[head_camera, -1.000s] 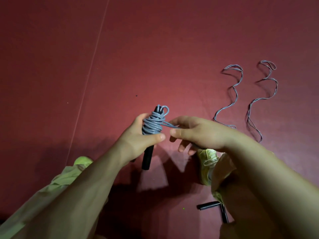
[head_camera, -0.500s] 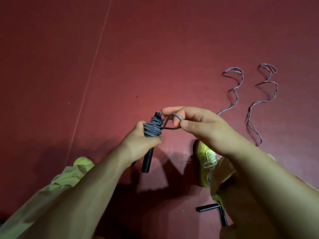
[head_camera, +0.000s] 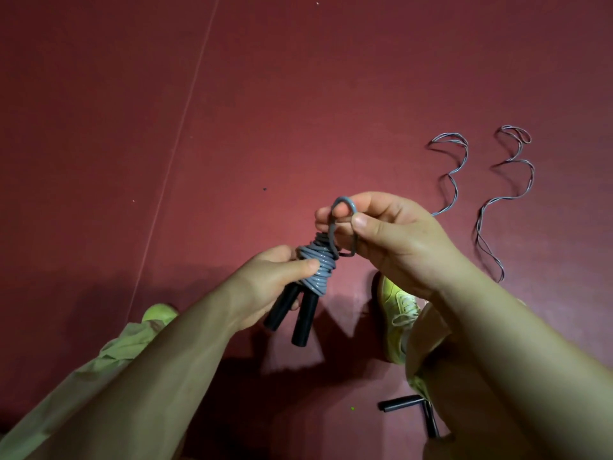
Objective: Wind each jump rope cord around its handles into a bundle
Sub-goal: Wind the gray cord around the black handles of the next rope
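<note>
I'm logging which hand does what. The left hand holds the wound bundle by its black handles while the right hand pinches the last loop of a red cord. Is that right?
Not quite: the cord is grey, not red; only the floor is red. The head view shows the left hand holding the bundle at the black handles and the right hand pinching the last loop.

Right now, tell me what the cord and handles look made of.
Cord: grey, glossy, likely plastic-coated; highlights run along the coils, and the loop in the right hand holds a springy curve. Handles: matte black, probably foam or rubber; no shine shows.
</note>
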